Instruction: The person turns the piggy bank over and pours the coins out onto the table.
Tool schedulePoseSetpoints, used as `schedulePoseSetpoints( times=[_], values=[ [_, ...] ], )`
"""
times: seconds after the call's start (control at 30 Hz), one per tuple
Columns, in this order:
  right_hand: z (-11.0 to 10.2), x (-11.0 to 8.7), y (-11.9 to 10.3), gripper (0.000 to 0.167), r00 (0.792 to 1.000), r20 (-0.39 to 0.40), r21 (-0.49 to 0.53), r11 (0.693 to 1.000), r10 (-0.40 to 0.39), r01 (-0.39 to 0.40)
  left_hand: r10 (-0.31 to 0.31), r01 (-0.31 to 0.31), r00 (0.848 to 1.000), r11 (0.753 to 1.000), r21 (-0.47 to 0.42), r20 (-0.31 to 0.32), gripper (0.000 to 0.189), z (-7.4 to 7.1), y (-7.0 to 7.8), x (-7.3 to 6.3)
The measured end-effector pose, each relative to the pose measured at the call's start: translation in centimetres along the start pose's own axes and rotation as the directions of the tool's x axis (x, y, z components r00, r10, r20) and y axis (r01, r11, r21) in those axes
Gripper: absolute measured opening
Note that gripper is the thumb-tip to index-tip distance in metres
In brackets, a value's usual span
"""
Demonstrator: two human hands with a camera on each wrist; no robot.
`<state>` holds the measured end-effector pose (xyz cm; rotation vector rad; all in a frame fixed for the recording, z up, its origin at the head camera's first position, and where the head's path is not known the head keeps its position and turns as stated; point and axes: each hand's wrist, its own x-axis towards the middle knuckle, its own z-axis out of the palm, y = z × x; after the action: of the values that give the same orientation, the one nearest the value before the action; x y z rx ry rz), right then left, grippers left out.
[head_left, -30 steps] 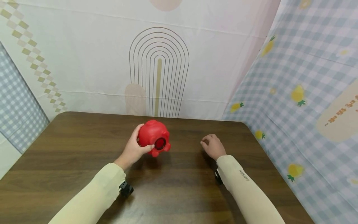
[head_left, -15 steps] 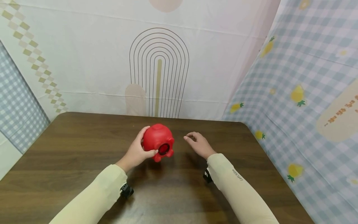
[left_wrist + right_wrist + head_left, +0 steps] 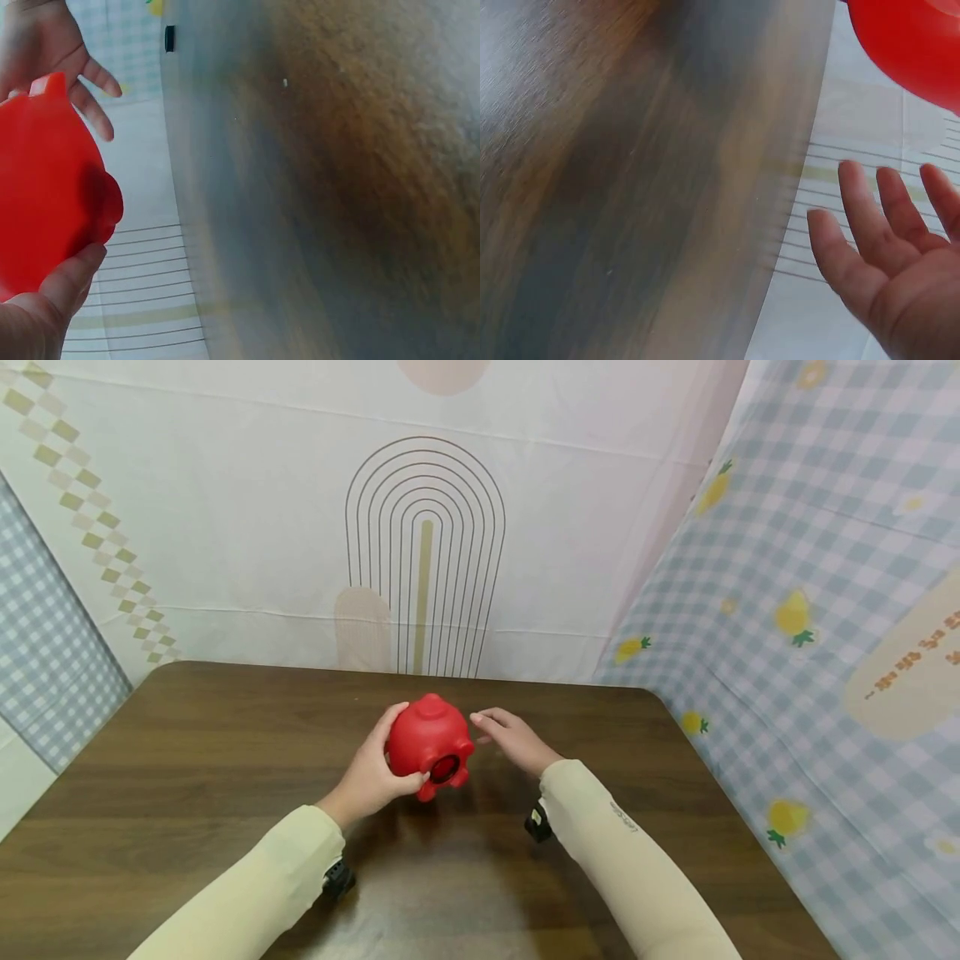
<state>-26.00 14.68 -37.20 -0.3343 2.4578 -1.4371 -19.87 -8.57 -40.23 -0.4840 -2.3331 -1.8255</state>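
Above the brown table point(image 3: 187, 760), as the head view shows, the left hand point(image 3: 367, 777) holds a red ball point(image 3: 423, 735) with stubby knobs. Its fingers go round the far side and the thumb lies on the near side, by a dark-ringed circle point(image 3: 446, 768); whether that is a hole or a plug I cannot tell. Such a grip probably suits a bulky round shape, since thumb and fingers press from opposite sides. The right hand point(image 3: 519, 743) is just beside the ball, fingertips towards it, placed, I judge, where it could steady the other side.

From the left wrist, the ball fills the left edge against the pale cloth point(image 3: 142, 180) beyond the table edge, which suggests that it is held up rather than set down. Digits of the left hand press near a knob, and the right hand shows beyond, its fingers spread.

From the right wrist, that hand's fingers are wide and lightly bent, with nothing between them; a gap parts them from the ball at the upper corner.
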Motion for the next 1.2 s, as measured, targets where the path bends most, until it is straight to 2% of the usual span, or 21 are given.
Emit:
schedulePoseSetpoints(
  times=[0.13, 0.33, 0.47, 0.57, 0.7, 0.93, 1.07, 1.2],
  values=[
    [0.3, 0.1, -0.7, 0.052, 0.996, 0.081, 0.066, 0.997, 0.027, -0.032, 0.011, -0.011, 1.000, 1.000, -0.018, 0.013, 0.085, 0.1, -0.1, -0.1],
    [0.6, 0.3, -1.1, 0.056, 0.988, 0.153, 0.067, 0.997, 0.013, -0.024, 0.022, -0.021, 0.999, 0.999, -0.039, 0.038, 0.085, 0.2, -0.3, -0.2],
    [0.7, 0.3, -1.2, 0.061, 0.978, 0.207, 0.083, 0.996, 0.013, -0.031, 0.051, -0.051, 0.998, 0.999, -0.012, 0.041, 0.085, 0.2, -0.4, -0.2],
    [0.6, 0.3, -1.0, 0.064, 0.960, 0.281, 0.133, 0.990, 0.004, -0.043, 0.081, -0.083, 0.996, 0.995, 0.050, 0.047, 0.087, 0.3, -0.5, -0.3],
    [0.4, 0.2, -0.6, 0.066, 0.921, 0.389, 0.212, 0.975, -0.020, -0.069, 0.112, -0.117, 0.993, 0.985, 0.130, 0.049, 0.090, 0.5, -0.3, -0.6],
    [0.1, 0.2, -0.3, 0.069, 0.867, 0.496, 0.274, 0.955, -0.038, -0.115, 0.123, -0.129, 0.991, 0.978, 0.163, 0.046, 0.093, 0.8, 0.0, -0.9],
    [0.1, 0.2, -0.3, 0.067, 0.854, 0.518, 0.281, 0.952, -0.041, -0.125, 0.128, -0.135, 0.991, 0.975, 0.177, 0.051, 0.094, 0.9, -0.1, -1.1],
    [0.1, 0.2, -0.4, 0.065, 0.855, 0.516, 0.298, 0.946, -0.048, -0.126, 0.127, -0.137, 0.990, 0.973, 0.186, 0.062, 0.095, 0.9, -0.2, -1.2]
  ],
)
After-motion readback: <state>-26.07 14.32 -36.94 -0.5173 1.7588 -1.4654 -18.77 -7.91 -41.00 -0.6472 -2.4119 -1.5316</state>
